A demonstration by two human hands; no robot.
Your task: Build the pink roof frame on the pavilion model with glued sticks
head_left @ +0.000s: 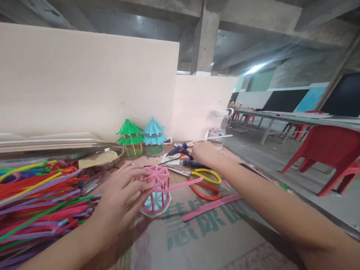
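Note:
My left hand [126, 183] has its fingers against the upper left side of a small pink pipe-cleaner pavilion frame [160, 173], steadying it upright. That frame stands on a pale blue base [160, 202], and one pink pipe cleaner [184, 184] sticks out from it to the right. Farther back, my right hand [204, 153] is closed around a dark blue glue gun [177, 149], its nozzle toward the left. A white glue stick [218, 137] projects behind that hand. Scissors with yellow and orange handles [206, 195] lie between the pavilion and my right forearm, beside a loose pink strip [210, 207].
Colourful pipe cleaners [42, 206] are heaped at the left, near a metal plate [114, 159]. Green [129, 137] and blue [154, 135] model pavilions stand by the white partition [84, 82]. A clear plastic jug [218, 129] is behind my right hand. Red chairs [326, 150] stand at the right.

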